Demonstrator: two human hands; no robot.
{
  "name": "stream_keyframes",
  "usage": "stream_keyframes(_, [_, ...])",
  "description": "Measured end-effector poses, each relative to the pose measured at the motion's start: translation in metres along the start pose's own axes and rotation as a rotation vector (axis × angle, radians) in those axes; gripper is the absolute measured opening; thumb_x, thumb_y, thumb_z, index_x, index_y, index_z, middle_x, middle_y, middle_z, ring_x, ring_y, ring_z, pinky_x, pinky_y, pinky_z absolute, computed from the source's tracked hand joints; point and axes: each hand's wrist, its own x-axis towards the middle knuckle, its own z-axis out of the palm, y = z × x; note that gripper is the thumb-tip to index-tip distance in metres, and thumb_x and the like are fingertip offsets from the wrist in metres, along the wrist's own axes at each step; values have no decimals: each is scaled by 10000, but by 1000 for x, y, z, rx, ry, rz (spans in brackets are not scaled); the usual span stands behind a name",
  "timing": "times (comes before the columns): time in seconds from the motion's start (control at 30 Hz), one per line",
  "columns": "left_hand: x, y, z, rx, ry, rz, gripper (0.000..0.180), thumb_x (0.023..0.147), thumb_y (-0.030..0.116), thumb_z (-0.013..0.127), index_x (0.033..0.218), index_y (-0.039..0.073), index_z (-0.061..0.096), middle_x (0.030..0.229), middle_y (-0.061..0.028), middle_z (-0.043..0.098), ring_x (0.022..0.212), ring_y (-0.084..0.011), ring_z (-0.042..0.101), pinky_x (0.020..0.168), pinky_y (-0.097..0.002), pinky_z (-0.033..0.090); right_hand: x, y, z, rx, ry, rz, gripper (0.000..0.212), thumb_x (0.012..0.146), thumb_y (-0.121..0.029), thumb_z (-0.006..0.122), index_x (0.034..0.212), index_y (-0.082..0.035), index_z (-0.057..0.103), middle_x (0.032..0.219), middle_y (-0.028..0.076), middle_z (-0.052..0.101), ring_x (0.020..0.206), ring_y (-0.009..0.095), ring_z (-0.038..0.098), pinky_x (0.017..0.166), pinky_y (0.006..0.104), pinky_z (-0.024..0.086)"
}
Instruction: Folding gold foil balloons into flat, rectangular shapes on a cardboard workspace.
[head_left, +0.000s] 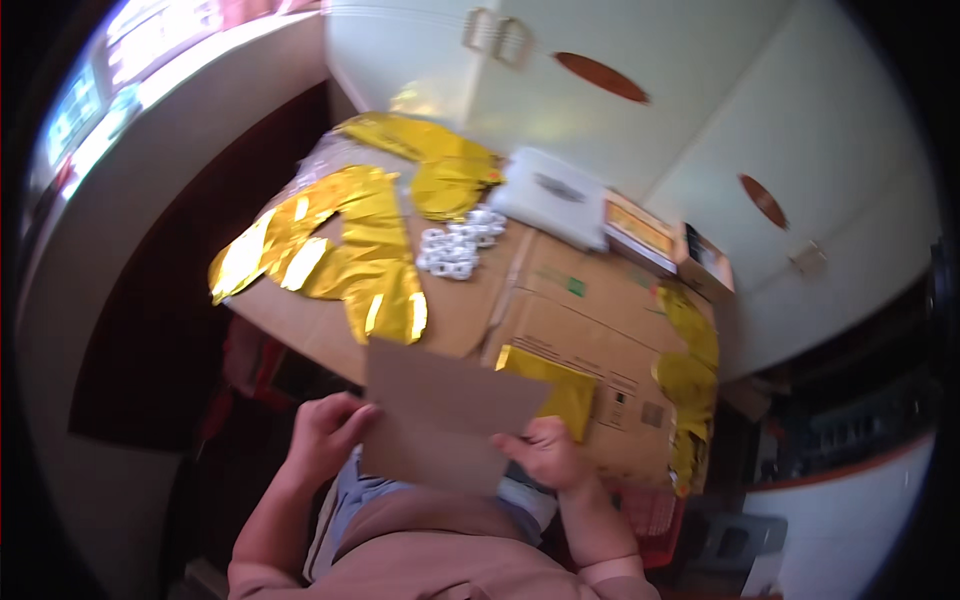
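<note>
My left hand (325,432) and my right hand (550,452) hold a plain brown sheet (440,410) by its left and right edges, thumbs on top. Whether it is paper or thin card I cannot tell. The sheet is tilted in front of my body, above my lap and the table's near edge. Just behind its right side lies a flat gold foil piece (565,388), partly covered by the sheet.
Cardboard (560,320) covers the table. Shiny gold foil pieces (375,240) lie at the left, others (690,370) along the right edge. Small white rings (450,250) are heaped mid-table. At the back stand a white case (550,195) and small boxes (640,232), near pale cabinets (620,130).
</note>
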Motion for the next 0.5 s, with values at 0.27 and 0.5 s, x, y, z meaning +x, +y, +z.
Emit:
stream_keyframes(0.27, [-9,-6,-6,-141,-381,-188,153,902,118,759,906,-27,711,778,-17,704,732,-40,617,663,-233,509,-24,25,-1,272,268,15,154,1026,-137,617,981,-16,702,839,-1,695,769,49,600,687,232,500])
stream_keyframes(0.5, [13,15,56,-830,-551,-121,563,941,302,732,1377,13,525,1251,-120,654,1123,-192,633,955,-372,521,-29,36,16,1038,570,29,122,1013,-127,615,1089,-84,700,1054,70,733,913,188,721,830,361,599])
